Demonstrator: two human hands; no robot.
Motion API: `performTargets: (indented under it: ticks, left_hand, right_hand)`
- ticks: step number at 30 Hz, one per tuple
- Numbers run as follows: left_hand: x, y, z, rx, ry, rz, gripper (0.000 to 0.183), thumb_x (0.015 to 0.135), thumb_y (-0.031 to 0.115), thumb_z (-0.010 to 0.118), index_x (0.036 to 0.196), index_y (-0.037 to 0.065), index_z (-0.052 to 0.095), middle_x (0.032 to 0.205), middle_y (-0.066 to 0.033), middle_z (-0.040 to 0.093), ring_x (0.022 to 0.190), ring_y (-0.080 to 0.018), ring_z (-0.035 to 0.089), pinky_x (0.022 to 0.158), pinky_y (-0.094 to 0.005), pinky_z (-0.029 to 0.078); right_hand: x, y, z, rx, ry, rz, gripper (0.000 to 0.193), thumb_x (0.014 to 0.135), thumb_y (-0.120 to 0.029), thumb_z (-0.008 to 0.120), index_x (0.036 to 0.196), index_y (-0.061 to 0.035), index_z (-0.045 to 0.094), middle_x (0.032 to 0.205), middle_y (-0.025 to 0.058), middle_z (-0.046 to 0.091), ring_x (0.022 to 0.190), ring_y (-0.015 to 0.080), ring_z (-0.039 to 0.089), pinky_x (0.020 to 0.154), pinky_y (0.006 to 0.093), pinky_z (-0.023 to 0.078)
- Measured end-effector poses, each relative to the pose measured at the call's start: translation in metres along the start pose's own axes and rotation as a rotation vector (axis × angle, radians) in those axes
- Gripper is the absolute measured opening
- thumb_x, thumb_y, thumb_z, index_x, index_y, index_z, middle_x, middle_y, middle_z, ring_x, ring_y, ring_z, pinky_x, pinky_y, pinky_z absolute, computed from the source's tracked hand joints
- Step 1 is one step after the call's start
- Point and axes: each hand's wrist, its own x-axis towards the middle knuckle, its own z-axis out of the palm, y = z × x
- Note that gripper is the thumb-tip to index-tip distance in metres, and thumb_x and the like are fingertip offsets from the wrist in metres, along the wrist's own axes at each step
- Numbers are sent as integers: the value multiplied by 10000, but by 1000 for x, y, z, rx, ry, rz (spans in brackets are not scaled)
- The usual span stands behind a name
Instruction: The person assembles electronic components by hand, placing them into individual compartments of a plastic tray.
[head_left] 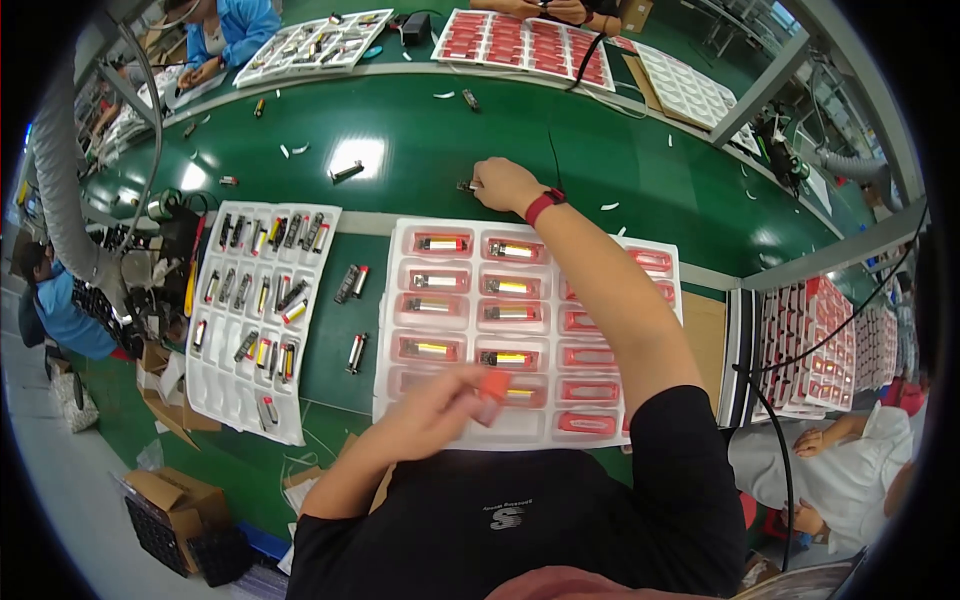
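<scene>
My left hand (435,412) is closed on a red plastic piece (494,384), blurred by motion, above the near part of a white molded tray (385,385). The tray's pockets hold translucent red cases (587,390), several with a yellow-and-silver cylindrical part (512,287) inside. My right hand (503,184) reaches far across the green work surface (420,130), a red band on its wrist. Its fingers close on a small dark-and-silver part (467,186), mostly hidden by them. My right forearm covers some of the tray's right-hand pockets.
At the left, a second white tray (215,385) carries loose black, red and yellow cylindrical parts. Several such parts (357,352) lie between the trays. Filled red trays (815,345) are stacked at right. Co-workers sit beyond the surface and at both sides.
</scene>
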Motion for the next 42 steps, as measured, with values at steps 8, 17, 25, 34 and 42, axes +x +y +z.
performTargets:
  ticks: [8,17,25,34,42]
  left_hand:
    - [45,-4,-80,-932,326,-8,511,948,128,639,1408,53,430,1133,-149,680,828,-211,733,540,-234,506]
    - [120,7,-70,179,150,316,286,850,34,760,1121,38,667,1124,-98,642,878,-202,705,794,-298,588]
    - [124,-6,-62,317,94,287,261,863,75,761,1108,44,677,1151,-93,673,1055,-257,687,886,-368,559]
    - [132,-24,-56,34,-11,302,267,916,13,688,1179,24,641,1215,-119,665,1125,-255,667,967,-371,539]
    - [139,-29,-54,-743,-174,-137,461,963,-81,597,1400,6,482,1327,-99,624,1189,-170,663,1021,-310,542]
  right_hand:
    - [-161,-77,-102,240,365,-441,221,910,-98,682,1099,15,704,1009,167,687,887,344,685,805,418,559]
    - [-241,-89,-107,248,399,-329,255,884,-31,684,1130,31,706,1031,161,689,888,332,688,765,401,565]
    - [-248,-86,-98,237,397,-329,282,878,-25,696,1157,12,701,1082,154,691,958,325,692,798,389,574]
    - [-254,-84,-94,366,421,-270,263,889,12,695,1151,11,711,1096,133,687,970,296,692,791,364,575]
    - [-262,-95,-94,159,543,-207,304,841,38,691,1141,-11,699,1069,132,661,928,319,677,768,393,570]
